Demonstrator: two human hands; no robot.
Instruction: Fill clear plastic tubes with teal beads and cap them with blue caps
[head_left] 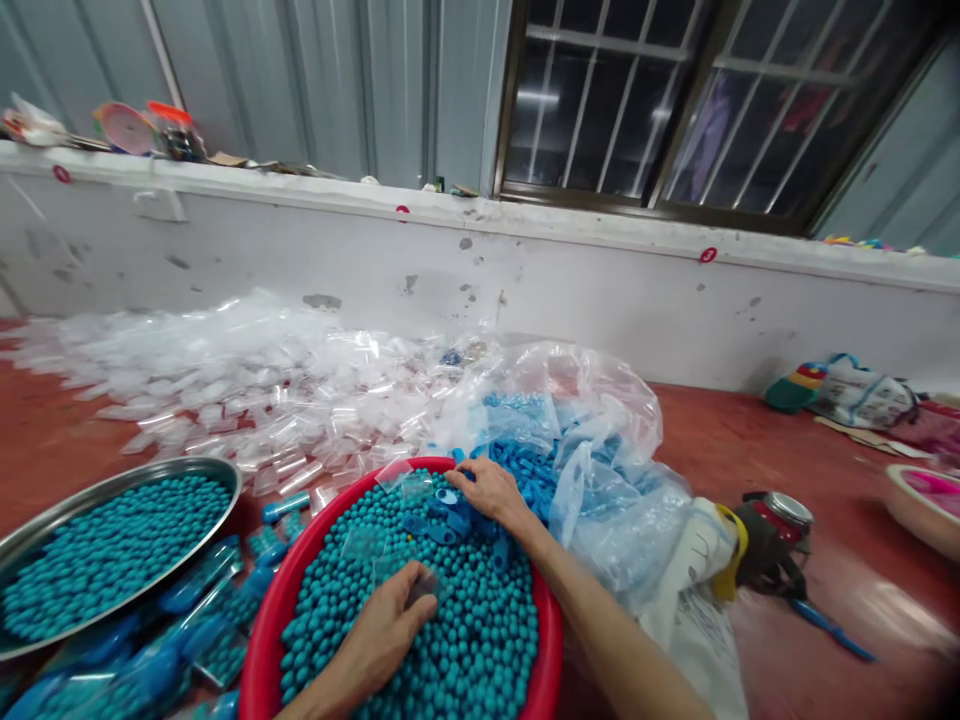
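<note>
A red basin (551, 640) full of teal beads (480, 630) stands in front of me. Low over the beads, my left hand (390, 620) is closed around a clear plastic tube (424, 584), mostly covered by its fingers. My right hand (487, 488) is at the basin's far rim, above a small heap of blue plastic caps (450, 515) lying on the beads. Its fingers are bent together; what they hold, if anything, I cannot make out. Several clear tubes (364, 543) rest on the beads close to my left hand.
Left stands a metal tray (234, 490) of teal beads, with filled blue-capped tubes (202, 590) beside it. Loose clear tubes (247, 370) pile against the wall. Behind the basin, a plastic bag (600, 500) holds blue parts. A white sack (694, 600) and jar (787, 510) are right.
</note>
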